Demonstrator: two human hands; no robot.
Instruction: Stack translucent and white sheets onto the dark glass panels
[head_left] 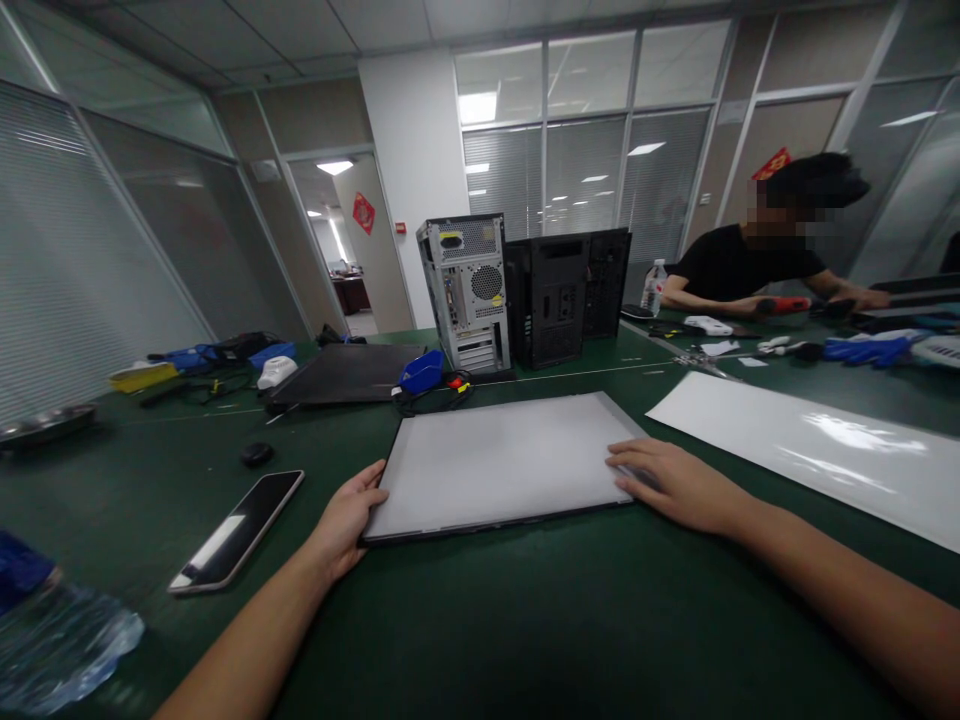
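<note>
A flat white panel with a dark edge lies on the green desk, straight ahead at twelve o'clock. The left hand curls its grip around the panel's near-left corner, thumb on the edge. The right hand lies flat and released on the panel's near-right corner, fingers spread. At nine o'clock of the left hand a phone lies face up. A white sheet lies at two o'clock. Beyond the panel, at twelve o'clock, computer towers stand upright. A seated person works at one o'clock.
</note>
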